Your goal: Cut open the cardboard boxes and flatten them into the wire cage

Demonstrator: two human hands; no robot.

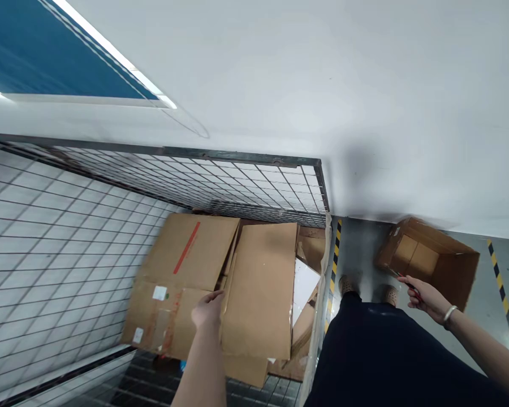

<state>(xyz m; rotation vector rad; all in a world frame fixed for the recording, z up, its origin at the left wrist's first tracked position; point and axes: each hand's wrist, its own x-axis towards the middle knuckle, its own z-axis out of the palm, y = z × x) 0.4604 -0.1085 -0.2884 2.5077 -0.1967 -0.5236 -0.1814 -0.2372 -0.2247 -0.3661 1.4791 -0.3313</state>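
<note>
My left hand [207, 311] reaches into a wire mesh cage, its fingers closed at the left edge of a flat brown cardboard sheet [261, 282]. Beside it lies a larger flattened cardboard box [195, 249] with a red stripe and white labels. My right hand [424, 297], with a white bracelet at the wrist, is wrapped round a slim red and dark utility knife [409, 285]. The hand is above the floor, in front of an open cardboard box [449, 268] that shows its bare inside. The fingertips of my left hand are partly hidden.
The mesh cage [241, 157] stands against a white wall [365, 85]. More cardboard and a white sheet [304, 285] lie at its right side. Yellow and black tape [336, 249] marks the grey floor. My shoes [346, 284] stand between cage and box.
</note>
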